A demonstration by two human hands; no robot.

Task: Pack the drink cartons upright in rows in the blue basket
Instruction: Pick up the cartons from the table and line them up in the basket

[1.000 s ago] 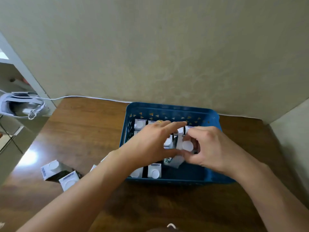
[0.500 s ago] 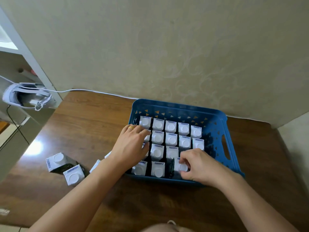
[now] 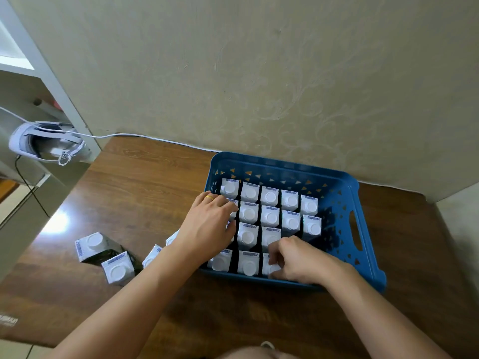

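Atop white-capped drink cartons (image 3: 269,197) with unreadable blue print, left hand (image 3: 207,226) lay flat; right hand (image 3: 298,257) pinched the front-row carton (image 3: 269,266).

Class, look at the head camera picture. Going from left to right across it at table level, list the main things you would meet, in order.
White headset → loose cartons on the table → left hand → right hand → basket's handle slot.

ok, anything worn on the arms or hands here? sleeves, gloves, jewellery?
Both forearms are bare to the bottom frame edge: no sleeves, gloves or watch in view. The left hand wears a plain gold band ring on one finger. The right hand shows no ring or markings.
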